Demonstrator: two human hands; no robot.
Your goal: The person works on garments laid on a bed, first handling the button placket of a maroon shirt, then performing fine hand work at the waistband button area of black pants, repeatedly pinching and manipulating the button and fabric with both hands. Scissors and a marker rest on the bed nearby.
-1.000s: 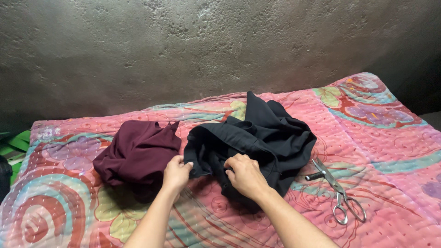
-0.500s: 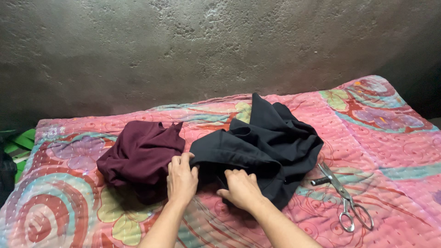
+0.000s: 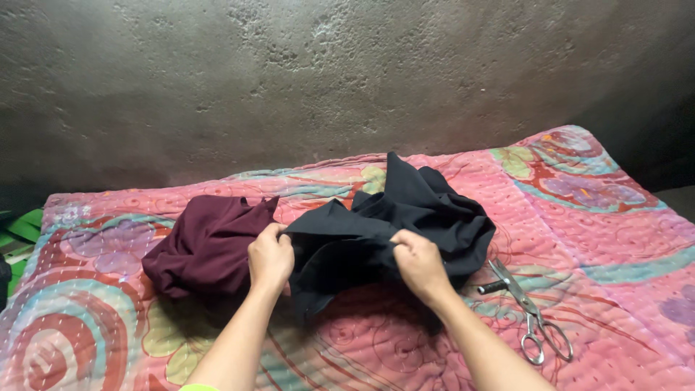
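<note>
Black cloth (image 3: 405, 217) gripped by both hands, left (image 3: 271, 257) and right (image 3: 418, 262).

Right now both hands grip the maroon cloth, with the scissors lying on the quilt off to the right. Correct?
Not quite. In the head view the left hand and right hand grip the black cloth; the maroon cloth lies beside it. The scissors do lie on the quilt to the right.
</note>
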